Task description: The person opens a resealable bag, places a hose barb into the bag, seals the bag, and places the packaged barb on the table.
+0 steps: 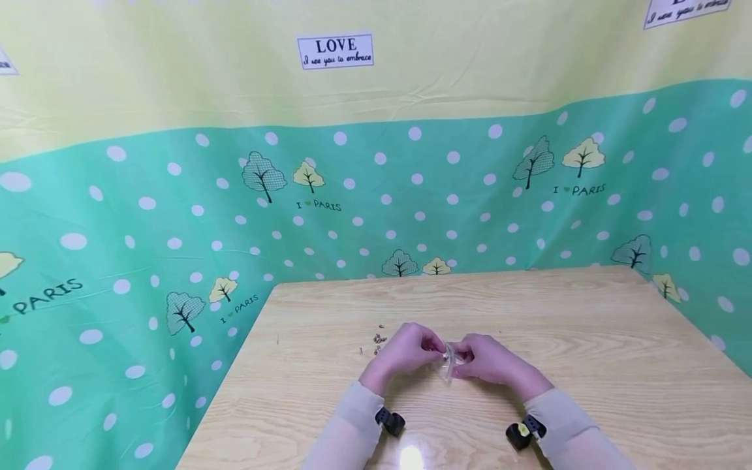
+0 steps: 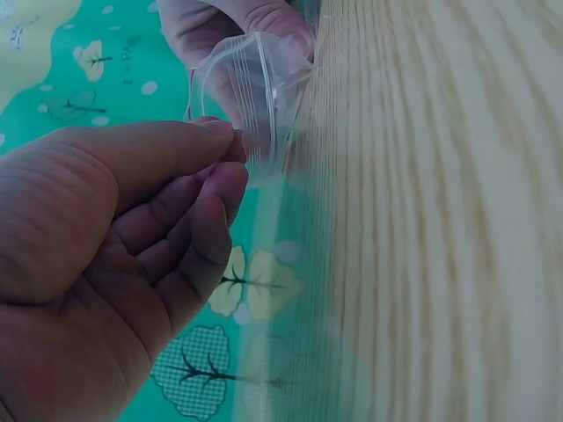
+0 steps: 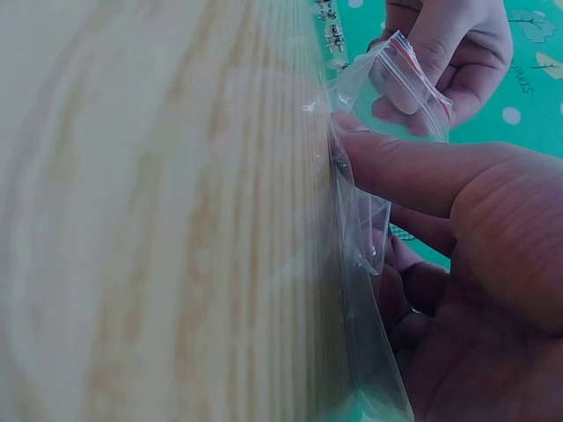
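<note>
A small clear zip bag (image 1: 449,372) with a red line along its mouth is between my two hands, low over the table. My right hand (image 1: 490,359) grips the bag by its side, thumb on the plastic (image 3: 369,242) in the right wrist view. Thumb and fingers of my left hand (image 1: 408,349) pinch together at the bag's mouth (image 2: 251,97); whether a small part is also between those fingertips is hidden. A few tiny dark bits show through the plastic. Left of the left hand lie several small metal pieces (image 1: 378,339), too small to identify.
The wooden table (image 1: 587,339) stretches around both hands. A green and yellow printed curtain (image 1: 376,196) hangs behind it and along both sides. Each wrist carries a black strapped camera, the left camera (image 1: 392,423) and the right camera (image 1: 519,435).
</note>
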The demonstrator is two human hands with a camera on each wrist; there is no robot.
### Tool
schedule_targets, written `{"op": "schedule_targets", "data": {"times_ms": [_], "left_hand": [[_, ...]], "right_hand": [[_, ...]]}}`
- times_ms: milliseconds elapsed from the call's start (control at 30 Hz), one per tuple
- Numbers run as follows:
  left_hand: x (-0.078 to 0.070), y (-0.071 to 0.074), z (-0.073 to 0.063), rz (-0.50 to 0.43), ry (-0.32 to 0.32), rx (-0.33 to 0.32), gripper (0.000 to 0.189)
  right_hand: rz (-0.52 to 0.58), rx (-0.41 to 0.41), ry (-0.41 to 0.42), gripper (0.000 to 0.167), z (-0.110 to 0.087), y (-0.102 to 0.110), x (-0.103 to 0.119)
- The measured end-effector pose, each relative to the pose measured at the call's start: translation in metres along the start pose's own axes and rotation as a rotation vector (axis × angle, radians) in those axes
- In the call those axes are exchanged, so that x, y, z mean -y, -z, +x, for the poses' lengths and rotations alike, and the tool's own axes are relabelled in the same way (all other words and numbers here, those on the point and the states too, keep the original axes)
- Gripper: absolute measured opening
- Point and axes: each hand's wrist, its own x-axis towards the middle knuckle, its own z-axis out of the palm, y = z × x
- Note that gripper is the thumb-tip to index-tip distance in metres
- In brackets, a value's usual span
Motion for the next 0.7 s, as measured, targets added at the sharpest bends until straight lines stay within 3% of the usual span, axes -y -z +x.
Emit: {"op": "schedule_targets", "data": {"times_ms": [700], "left_hand": [[0.0017, 0.0032, -0.0021, -0.030, 0.032, -0.006, 0.010]], "right_hand": [[0.023, 0.004, 0.035, 0.048, -0.0032, 0.0030, 0.0048]]}}
